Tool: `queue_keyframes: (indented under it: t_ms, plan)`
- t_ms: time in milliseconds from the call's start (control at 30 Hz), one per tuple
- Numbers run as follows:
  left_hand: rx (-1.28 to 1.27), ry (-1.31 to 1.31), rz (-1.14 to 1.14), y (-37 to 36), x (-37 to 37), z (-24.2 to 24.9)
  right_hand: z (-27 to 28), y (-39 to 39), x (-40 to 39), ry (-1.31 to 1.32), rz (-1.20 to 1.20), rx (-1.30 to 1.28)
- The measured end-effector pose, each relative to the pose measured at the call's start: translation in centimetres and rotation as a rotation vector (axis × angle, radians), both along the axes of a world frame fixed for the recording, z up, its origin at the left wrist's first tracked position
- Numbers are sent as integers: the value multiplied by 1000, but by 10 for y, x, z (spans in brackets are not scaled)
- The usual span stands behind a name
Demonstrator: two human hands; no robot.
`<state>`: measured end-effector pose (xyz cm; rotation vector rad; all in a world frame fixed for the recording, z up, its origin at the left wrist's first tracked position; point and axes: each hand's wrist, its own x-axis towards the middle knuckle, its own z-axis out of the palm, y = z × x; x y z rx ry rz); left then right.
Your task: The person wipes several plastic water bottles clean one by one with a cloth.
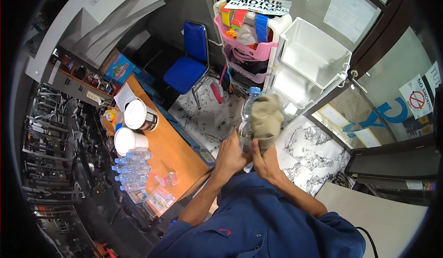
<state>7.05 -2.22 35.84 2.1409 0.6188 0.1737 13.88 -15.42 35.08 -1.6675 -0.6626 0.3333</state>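
A clear plastic bottle (246,117) with a blue cap stands tilted slightly in front of my body. My left hand (232,155) is closed around its lower part. Just to the right, a crumpled khaki cloth (267,119) covers part of the bottle's side, and my right hand (266,162) grips the cloth's lower end. The cloth is a little blurred, and the bottle's base is mostly hidden by my fingers.
On the wooden table (168,154) at left are several water bottles (134,170), white tubs (131,140) and a pink-topped spray bottle (167,179). A blue chair (185,73), a pink basket rack (249,48) and white baskets (314,53) stand ahead. A glass door (392,73) is right.
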Motion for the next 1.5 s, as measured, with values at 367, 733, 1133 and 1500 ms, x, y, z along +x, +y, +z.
queue_keyframes:
  t_ms: [367,733,1133,1500]
  plan:
    - [324,164,-194,-12,-9,24,48,20,43,-937,151,-406]
    - [-334,-67,-136,13,-19,-3,56,14,88,-465,279,-10]
    - [-1256,-249,9,14,-18,-4,-59,-29,59,1307,73,558]
    - [-1352,-170,-198,-4,-33,-11,-20,-32,38,1275,262,758]
